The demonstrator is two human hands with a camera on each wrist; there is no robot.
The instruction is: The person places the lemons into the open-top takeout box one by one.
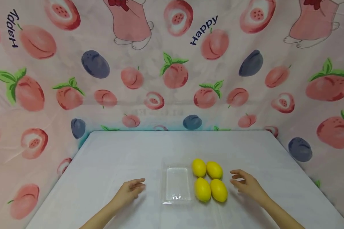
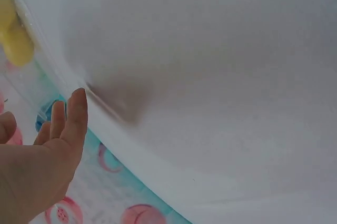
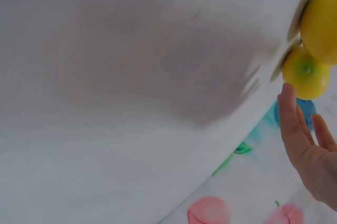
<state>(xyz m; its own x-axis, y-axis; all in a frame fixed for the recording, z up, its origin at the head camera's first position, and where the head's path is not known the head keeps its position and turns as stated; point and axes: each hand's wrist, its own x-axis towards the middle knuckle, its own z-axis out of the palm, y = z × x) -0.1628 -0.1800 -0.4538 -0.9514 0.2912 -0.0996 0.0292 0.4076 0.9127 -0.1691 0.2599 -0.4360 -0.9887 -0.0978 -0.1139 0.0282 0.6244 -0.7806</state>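
Several yellow lemons [image 1: 202, 190] lie grouped in two rows on the white table, just right of a clear plastic tray [image 1: 177, 184]. My left hand [image 1: 129, 191] is held left of the tray, apart from it, fingers loosely bent with nothing in them. On the other side, my right hand [image 1: 247, 184] hovers to the right of the lemons with relaxed fingers, also holding nothing. The right wrist view shows lemons [image 3: 306, 74] beyond the fingertips. In the left wrist view, a yellow lemon [image 2: 18, 45] shows past the tray's clear wall at the left edge.
A white cloth covers the table [image 1: 132, 152]. Behind it and along both sides hangs a pink curtain [image 1: 154, 63] printed with peaches, blue fruit and rabbits. Shadows of the hands fall on the tabletop.
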